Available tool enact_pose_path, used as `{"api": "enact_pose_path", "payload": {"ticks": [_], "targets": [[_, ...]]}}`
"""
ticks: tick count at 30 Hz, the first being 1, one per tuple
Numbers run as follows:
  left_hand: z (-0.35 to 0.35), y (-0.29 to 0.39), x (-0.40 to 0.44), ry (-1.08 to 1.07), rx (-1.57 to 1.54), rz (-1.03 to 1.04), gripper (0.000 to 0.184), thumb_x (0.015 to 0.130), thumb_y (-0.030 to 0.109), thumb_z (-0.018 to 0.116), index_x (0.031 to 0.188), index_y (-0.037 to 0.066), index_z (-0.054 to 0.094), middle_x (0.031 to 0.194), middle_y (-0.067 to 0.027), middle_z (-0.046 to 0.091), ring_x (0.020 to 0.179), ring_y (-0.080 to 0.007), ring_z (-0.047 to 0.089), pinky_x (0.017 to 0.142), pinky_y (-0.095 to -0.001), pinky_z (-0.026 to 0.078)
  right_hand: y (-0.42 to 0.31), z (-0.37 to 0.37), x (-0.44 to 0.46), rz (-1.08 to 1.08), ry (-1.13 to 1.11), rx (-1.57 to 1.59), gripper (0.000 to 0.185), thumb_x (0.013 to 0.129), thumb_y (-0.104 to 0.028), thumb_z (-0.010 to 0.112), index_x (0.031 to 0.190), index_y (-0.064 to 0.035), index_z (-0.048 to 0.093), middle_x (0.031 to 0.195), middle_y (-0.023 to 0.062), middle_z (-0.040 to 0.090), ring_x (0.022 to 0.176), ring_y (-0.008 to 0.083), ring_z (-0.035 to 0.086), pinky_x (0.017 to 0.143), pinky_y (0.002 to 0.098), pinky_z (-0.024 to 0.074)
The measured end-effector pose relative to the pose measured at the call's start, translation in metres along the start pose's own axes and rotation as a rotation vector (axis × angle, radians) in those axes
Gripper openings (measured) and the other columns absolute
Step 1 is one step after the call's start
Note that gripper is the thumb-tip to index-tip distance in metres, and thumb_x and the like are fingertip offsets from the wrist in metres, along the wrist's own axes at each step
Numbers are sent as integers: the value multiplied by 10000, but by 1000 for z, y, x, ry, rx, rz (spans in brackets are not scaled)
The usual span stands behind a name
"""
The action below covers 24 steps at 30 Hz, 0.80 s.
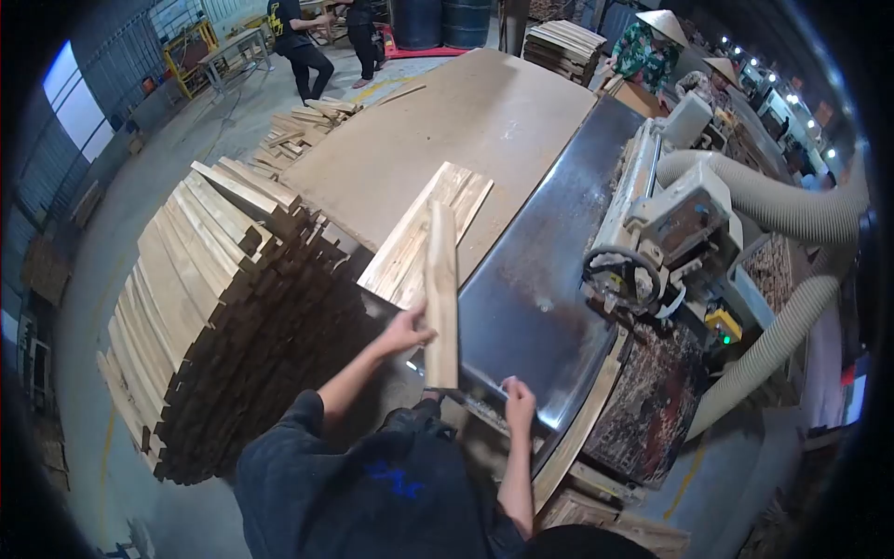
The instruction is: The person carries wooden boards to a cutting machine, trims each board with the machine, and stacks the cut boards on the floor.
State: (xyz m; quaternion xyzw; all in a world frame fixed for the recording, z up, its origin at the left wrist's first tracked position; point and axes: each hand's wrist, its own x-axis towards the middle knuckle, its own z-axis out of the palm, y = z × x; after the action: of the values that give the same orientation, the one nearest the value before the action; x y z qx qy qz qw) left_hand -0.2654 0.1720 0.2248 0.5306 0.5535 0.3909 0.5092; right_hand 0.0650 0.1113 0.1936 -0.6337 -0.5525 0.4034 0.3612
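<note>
My left hand (407, 331) is closed on the side of a wooden plank (441, 279). The plank points away from me, its near end close to my body. Its far part lies over several pale boards (391, 263) on a brown sheet-topped table. My right hand (520, 407) is by the near edge of a dark metal machine table (531, 317), fingers curled together and nothing visible in them. Whether it touches that edge, I cannot tell.
A tall stack of planks (186, 242) stands on my left. To the right is a woodworking machine (684, 214) with a handwheel (622, 279) and ribbed hoses (773, 349). Loose wood strips (298, 130) lie beyond the stack. Other people work farther back.
</note>
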Motion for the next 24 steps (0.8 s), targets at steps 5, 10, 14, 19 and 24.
{"api": "enact_pose_path", "payload": {"ticks": [5, 10, 14, 19, 24], "targets": [[99, -6, -46, -263, -119, -144, 886, 857, 143, 708, 1542, 72, 151, 854, -84, 684, 726, -93, 615, 657, -266, 515, -4, 27, -104, 524, -388, 946, 419, 1006, -325, 509, 1294, -21, 485, 1104, 117, 653, 929, 235, 683, 657, 329, 563], [173, 8, -50, -458, 390, -5, 951, 814, 342, 754, 1531, 84, 185, 698, -167, 648, 508, -202, 618, 531, -353, 538, 20, 12, -160, 531, -156, 1081, 318, 970, -185, 581, 1242, -39, 508, 1040, 79, 668, 902, 234, 701, 596, 258, 534], [232, 21, -31, -583, 497, 60, 966, 789, 343, 782, 1511, 29, 222, 892, -254, 674, 759, -272, 696, 727, -379, 533, 65, 15, -169, 624, 120, 1186, 346, 955, -236, 616, 1223, -36, 528, 1042, 77, 672, 856, 209, 693, 634, 234, 531], [281, 13, 11, -460, 529, 171, 994, 753, 369, 811, 1505, 42, 250, 994, -310, 656, 954, -371, 680, 807, -410, 507, 27, -10, -143, 752, 410, 1463, 424, 943, -405, 612, 1115, -19, 584, 1010, 114, 688, 775, 207, 657, 669, 245, 534], [286, 65, 62, -469, 360, -138, 959, 715, 262, 844, 1474, 13, 313, 935, -223, 692, 741, -214, 665, 727, -344, 525, 32, -31, -80, 759, 211, 1000, 523, 982, -486, 497, 1002, 27, 599, 903, 154, 698, 638, 205, 644, 540, 260, 484]]}}
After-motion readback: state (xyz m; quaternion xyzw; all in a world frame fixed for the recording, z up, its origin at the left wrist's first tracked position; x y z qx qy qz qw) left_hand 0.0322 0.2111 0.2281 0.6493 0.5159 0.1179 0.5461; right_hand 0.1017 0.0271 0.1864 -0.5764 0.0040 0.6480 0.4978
